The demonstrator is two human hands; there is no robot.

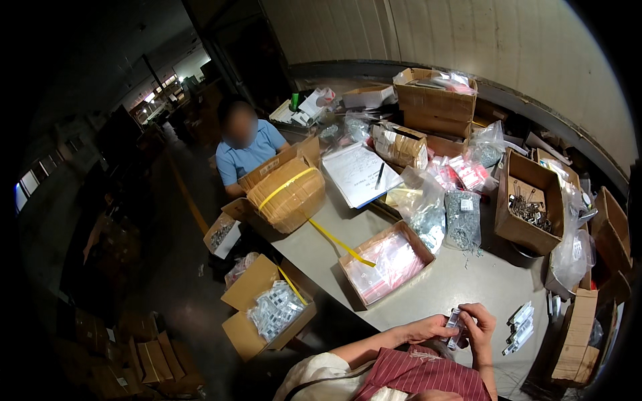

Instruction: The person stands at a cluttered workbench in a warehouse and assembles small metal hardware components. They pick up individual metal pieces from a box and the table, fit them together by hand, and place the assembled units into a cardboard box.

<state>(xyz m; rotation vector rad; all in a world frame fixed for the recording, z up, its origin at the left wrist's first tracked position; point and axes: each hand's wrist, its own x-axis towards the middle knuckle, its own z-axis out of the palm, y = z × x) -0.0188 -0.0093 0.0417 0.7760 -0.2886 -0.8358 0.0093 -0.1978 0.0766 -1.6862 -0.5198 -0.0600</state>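
- Hands first: our left hand (433, 329) and right hand (481, 325) are both pinching one small pale part (454, 327) by the fingertips; grip is sitting narrow on it.
- We're holding it just above our red striped apron (428, 376), at the near side of the desk (491, 284).
- Similar parts (519, 327) are lying in a loose overlapping pile, just right of our right hand.
- Drop risk: we're relying on fingertips only; an early release could be sending the part onto lap or floor.
- Knock risk: our right hand is working near that pile, so a wide swing could be scattering it.
- Mix-up risk: loose bits (476, 252) are lying by the clear bag of small hardware (463, 217); a careless sweep could be spreading them among our parts.
- Snag risk: yellow strap (338, 244) is running from the bulky carton (287, 204) to above the shallow carton (351, 286); catching it could be dragging things.
- Our fingers are hiding some of the part, so we're not seeing whether it's wrapped.
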